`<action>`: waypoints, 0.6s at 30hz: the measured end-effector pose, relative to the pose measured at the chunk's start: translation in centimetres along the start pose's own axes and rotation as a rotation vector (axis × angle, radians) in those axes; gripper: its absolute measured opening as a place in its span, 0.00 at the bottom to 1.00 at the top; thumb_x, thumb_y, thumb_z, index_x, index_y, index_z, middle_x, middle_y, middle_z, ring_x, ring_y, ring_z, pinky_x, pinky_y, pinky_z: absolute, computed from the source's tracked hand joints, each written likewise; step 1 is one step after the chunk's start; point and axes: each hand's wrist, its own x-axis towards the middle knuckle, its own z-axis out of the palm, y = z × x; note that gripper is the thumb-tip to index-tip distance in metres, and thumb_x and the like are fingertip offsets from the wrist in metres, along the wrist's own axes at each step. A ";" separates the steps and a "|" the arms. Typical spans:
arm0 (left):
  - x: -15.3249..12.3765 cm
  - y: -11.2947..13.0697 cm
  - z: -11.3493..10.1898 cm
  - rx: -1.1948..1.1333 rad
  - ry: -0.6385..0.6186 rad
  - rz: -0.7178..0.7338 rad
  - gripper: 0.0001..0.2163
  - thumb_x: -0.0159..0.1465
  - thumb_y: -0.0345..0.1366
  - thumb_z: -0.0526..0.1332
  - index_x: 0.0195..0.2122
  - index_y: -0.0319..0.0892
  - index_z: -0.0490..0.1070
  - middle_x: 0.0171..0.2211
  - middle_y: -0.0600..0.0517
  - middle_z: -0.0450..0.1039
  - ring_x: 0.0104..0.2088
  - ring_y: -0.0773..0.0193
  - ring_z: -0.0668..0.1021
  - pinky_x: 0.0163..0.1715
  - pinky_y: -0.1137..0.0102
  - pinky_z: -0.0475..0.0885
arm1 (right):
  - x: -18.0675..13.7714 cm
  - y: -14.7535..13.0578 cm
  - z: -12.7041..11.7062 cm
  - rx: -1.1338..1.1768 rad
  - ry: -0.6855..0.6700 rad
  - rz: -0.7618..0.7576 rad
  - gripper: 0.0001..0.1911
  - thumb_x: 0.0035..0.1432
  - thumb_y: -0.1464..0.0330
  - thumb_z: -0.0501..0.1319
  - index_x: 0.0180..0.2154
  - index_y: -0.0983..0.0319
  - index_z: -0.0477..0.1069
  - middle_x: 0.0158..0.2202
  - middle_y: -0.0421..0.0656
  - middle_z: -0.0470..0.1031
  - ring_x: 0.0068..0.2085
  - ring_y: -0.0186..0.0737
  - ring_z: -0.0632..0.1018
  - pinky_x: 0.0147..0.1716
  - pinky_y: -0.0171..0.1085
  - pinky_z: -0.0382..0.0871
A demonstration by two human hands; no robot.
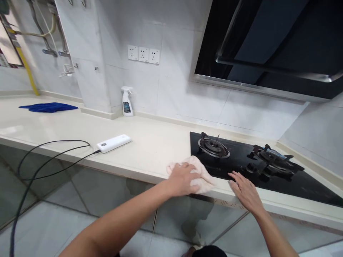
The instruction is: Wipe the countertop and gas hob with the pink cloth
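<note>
My left hand presses a pale pink cloth against the front left corner of the black glass gas hob, fingers curled over the cloth. Flat on the counter's front edge lies my right hand, fingers stretched out and touching the hob's front rim, holding nothing. The hob has two burners, a left burner and a right burner.
The cream counter carries a white power bank with black cables hanging off the edge, a white spray bottle by the wall and a blue cloth far left. A black range hood hangs above the hob.
</note>
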 end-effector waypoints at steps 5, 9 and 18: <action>-7.6 -7.3 -5.2 0.192 0.022 -0.283 0.17 0.70 0.50 0.57 0.55 0.56 0.78 0.58 0.48 0.77 0.58 0.47 0.75 0.49 0.54 0.70 | 0.0 -0.5 -0.3 0.009 -0.014 0.021 0.32 0.72 0.47 0.42 0.63 0.54 0.69 0.70 0.45 0.67 0.72 0.50 0.64 0.70 0.56 0.55; -12.4 -10.0 -8.3 0.415 0.042 -0.533 0.16 0.70 0.48 0.57 0.48 0.50 0.81 0.51 0.42 0.76 0.52 0.43 0.76 0.42 0.55 0.71 | 0.1 -1.1 -0.8 0.037 -0.020 0.062 0.32 0.70 0.45 0.43 0.61 0.54 0.70 0.68 0.46 0.68 0.70 0.51 0.66 0.69 0.57 0.56; -9.1 -3.7 -6.0 0.035 0.184 -0.440 0.16 0.74 0.46 0.53 0.50 0.49 0.78 0.55 0.45 0.76 0.54 0.50 0.76 0.51 0.54 0.73 | 3.3 -1.6 -1.5 -0.032 -0.141 0.171 0.33 0.68 0.44 0.41 0.54 0.50 0.76 0.58 0.48 0.73 0.58 0.59 0.72 0.57 0.62 0.65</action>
